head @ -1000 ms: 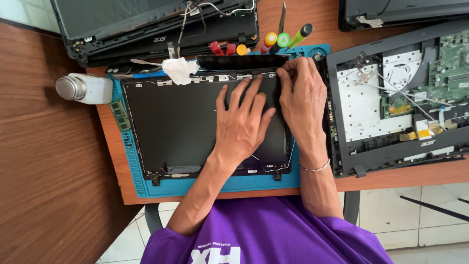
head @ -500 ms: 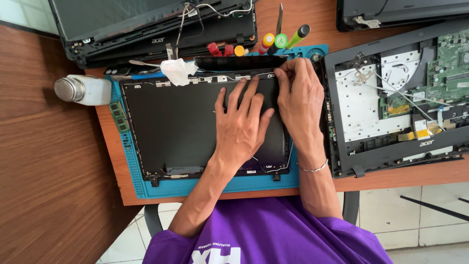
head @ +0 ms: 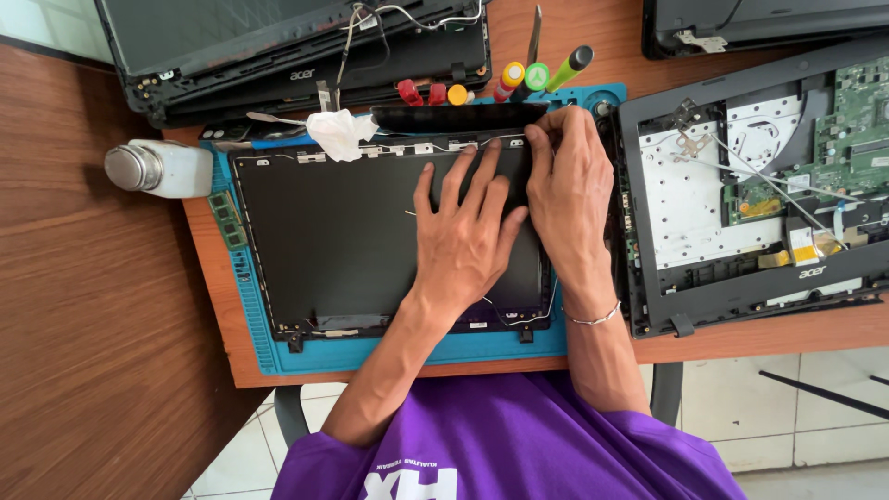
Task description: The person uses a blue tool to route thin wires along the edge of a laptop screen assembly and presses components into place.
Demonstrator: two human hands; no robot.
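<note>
A black laptop lid panel (head: 333, 241) lies flat on a blue work mat (head: 370, 354). My left hand (head: 468, 236) rests palm down on the panel's right half, fingers spread and pressing. My right hand (head: 567, 190) sits beside it at the panel's top right corner, fingertips pinching the thin cable and edge there. A thin silver bracelet circles the right wrist. A crumpled white tissue (head: 338, 132) lies at the panel's top edge.
An open laptop base (head: 741, 194) with a green circuit board lies to the right. Another dismantled laptop (head: 296, 46) sits at the back. Several screwdrivers (head: 519, 79) stand near the mat's top. A white bottle (head: 162, 168) lies at the left.
</note>
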